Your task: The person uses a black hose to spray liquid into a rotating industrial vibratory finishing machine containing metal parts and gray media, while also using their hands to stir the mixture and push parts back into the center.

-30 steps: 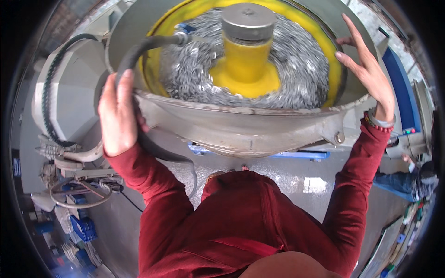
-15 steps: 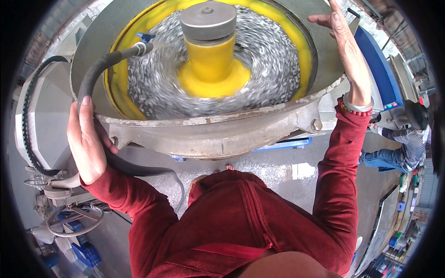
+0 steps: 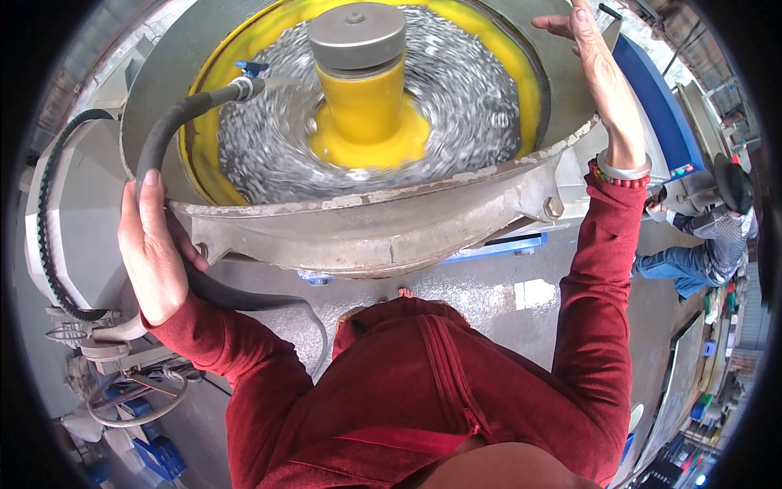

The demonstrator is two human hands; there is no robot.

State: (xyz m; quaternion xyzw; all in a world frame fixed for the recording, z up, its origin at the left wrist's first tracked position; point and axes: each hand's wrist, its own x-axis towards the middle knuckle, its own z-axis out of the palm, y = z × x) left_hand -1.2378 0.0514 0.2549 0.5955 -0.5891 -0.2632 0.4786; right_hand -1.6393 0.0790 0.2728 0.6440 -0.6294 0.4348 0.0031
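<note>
My left hand (image 3: 155, 253) is closed round a black rubber hose (image 3: 167, 122) at the left edge of a large round vibrating bowl (image 3: 366, 220). The hose arches over the rim and ends in a metal nozzle with a blue valve lever (image 3: 251, 68), from which a faint jet of water sprays inward. Small silvery pieces (image 3: 269, 155) whirl in the yellow-lined bowl, blurred by motion, round a yellow centre post (image 3: 362, 106) with a grey metal cap. My right hand (image 3: 603, 73) holds nothing; its fingers are apart, over the bowl's right rim.
A blue machine panel (image 3: 656, 106) stands beyond my right hand. Further right, another person (image 3: 709, 228) in a dark hat works at a machine. A handwheel (image 3: 142, 399) and blue bins (image 3: 159, 456) are at lower left. The floor (image 3: 513, 297) below looks wet.
The view has shifted slightly, so the bowl and my right hand appear a little further left. My left hand keeps its hold on the hose, and the pieces keep swirling.
</note>
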